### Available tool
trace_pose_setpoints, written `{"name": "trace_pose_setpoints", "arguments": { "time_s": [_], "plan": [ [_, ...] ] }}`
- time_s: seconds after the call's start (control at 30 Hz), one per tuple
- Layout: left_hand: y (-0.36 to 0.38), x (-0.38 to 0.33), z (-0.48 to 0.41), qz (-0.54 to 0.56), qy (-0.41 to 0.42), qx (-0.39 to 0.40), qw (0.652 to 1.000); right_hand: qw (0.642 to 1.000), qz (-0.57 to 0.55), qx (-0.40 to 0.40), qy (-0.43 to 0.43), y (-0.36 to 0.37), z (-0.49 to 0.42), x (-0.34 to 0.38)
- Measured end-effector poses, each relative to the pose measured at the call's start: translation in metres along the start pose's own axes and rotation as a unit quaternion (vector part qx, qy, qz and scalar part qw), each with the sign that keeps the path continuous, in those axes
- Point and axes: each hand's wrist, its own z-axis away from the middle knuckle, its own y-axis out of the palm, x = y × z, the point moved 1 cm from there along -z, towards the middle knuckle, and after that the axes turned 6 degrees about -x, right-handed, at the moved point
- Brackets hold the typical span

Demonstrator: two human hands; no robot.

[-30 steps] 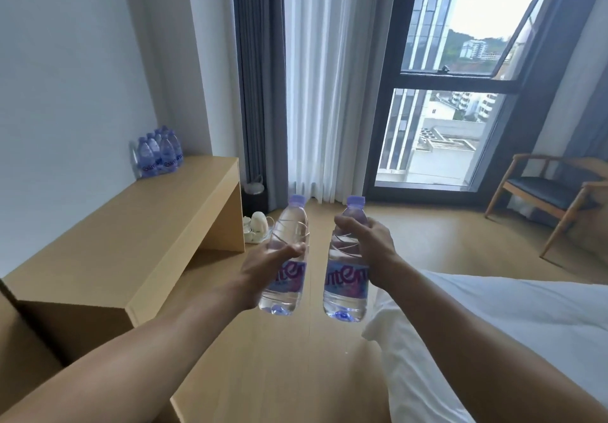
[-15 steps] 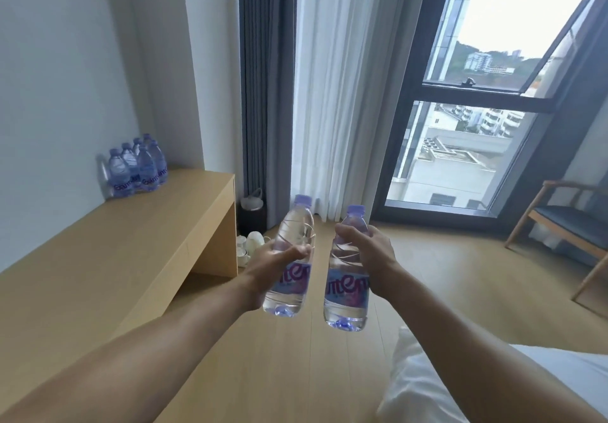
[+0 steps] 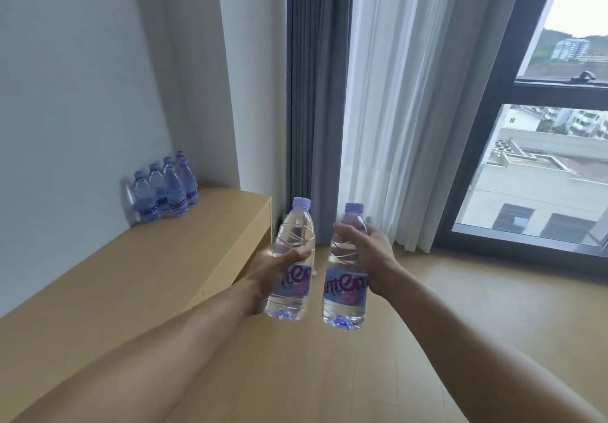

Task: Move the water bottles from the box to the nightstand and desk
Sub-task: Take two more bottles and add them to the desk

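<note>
Both arms reach forward, each with a clear water bottle with a purple cap and purple label. My left hand (image 3: 274, 274) grips the left bottle (image 3: 294, 235) round its middle. My right hand (image 3: 368, 258) grips the right bottle (image 3: 345, 294) from the right side. Both bottles are upright and held in the air above the floor, just right of the wooden desk (image 3: 131, 277). Several more bottles (image 3: 164, 192) stand in a cluster at the desk's far end against the wall. The box is out of view.
Grey and white curtains (image 3: 345, 93) hang straight ahead. A large dark-framed window (image 3: 543, 159) fills the right. Light wooden floor (image 3: 460, 307) spreads below and to the right of the hands.
The view has swung left and moved closer to the desk. The bed and the chair have dropped out of view. Both hands keep the same hold on their bottles.
</note>
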Motion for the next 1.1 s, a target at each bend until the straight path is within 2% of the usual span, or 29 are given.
{"name": "trace_pose_setpoints", "arguments": {
  "time_s": [0.4, 0.77, 0.97, 1.1],
  "plan": [
    [-0.02, -0.037, -0.157, 0.046, -0.001, -0.119, 0.992, 0.994, 0.041, 0.104, 0.017, 0.061, -0.206, 0.013],
    [-0.138, -0.052, -0.322, 0.065, 0.024, -0.196, 0.978, 0.982, 0.064, 0.178, -0.008, 0.23, -0.358, 0.017],
    [-0.205, -0.073, -0.375, 0.083, 0.032, -0.229, 0.969, 0.967, 0.079, 0.242, -0.008, 0.316, -0.42, 0.029],
    [-0.241, -0.072, -0.398, 0.091, 0.025, -0.277, 0.956, 0.953, 0.071, 0.295, -0.006, 0.366, -0.449, 0.03]
  ]
}}
